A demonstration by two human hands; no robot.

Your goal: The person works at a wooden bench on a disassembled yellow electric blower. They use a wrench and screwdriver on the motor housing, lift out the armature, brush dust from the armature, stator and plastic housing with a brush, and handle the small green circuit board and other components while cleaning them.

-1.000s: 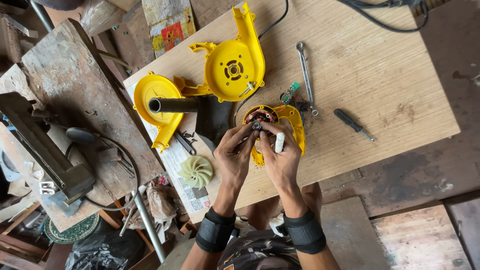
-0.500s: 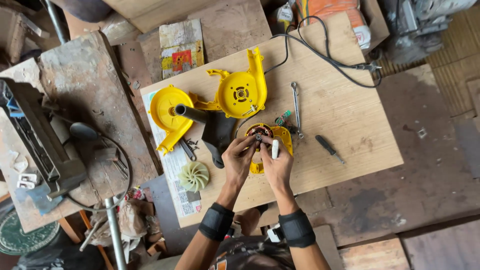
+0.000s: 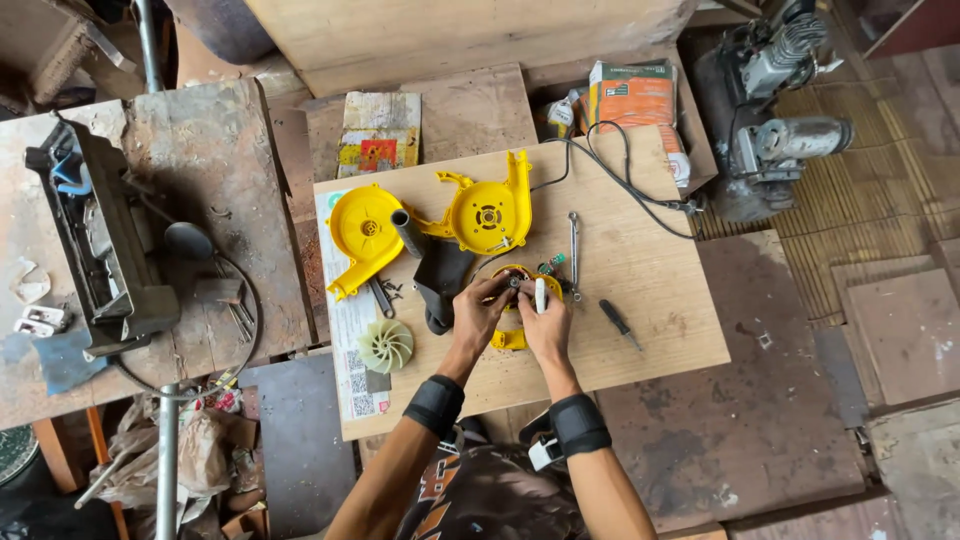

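Both my hands work over a small yellow motor housing (image 3: 512, 338) on a square wooden board (image 3: 640, 250). My left hand (image 3: 478, 313) pinches the dark motor part at the housing's centre. My right hand (image 3: 545, 325) grips a white-handled tool (image 3: 541, 295) held against the same spot. Two yellow blower casing halves (image 3: 365, 232) (image 3: 488, 214) lie behind, with a grey tube (image 3: 407, 232) between them. A pale fan impeller (image 3: 385, 346) rests to the left on a paper sheet.
A wrench (image 3: 574, 245), a black-handled screwdriver (image 3: 619, 323) and a black cable (image 3: 620, 170) lie on the board. At left a rusty bench (image 3: 200, 170) carries a dark machine (image 3: 110, 240). A compressor (image 3: 775, 120) stands on the floor at the right.
The view has pulled back and shifted, so more floor and the compressor now show. My hands stay on the yellow motor housing with the white-handled tool.
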